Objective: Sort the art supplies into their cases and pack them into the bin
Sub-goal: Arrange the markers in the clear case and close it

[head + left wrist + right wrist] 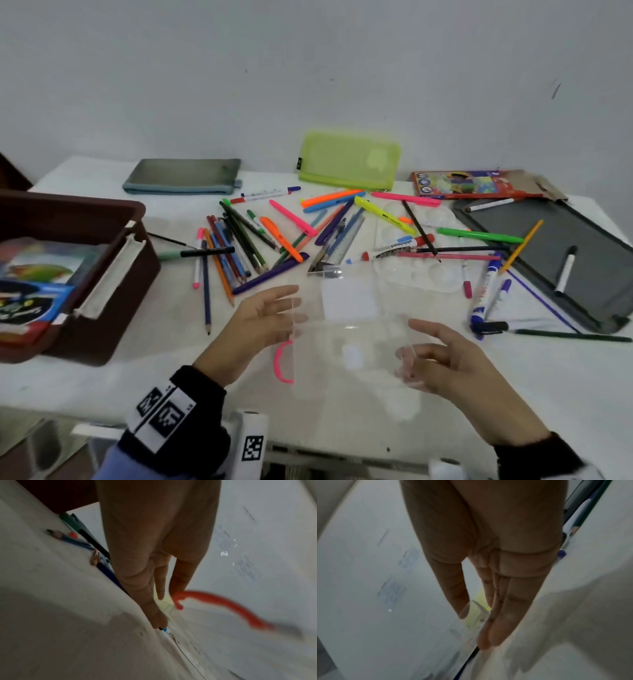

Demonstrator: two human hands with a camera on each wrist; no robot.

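Both your hands flank a clear plastic case (349, 346) with a pink handle (281, 361) on the white table (171, 370). Your left hand (263, 325) and right hand (442, 356) hold its sides with nearly straight fingers. Scattered pens and pencils (260, 236) lie just beyond; the brown bin (102, 274) sits at your left.
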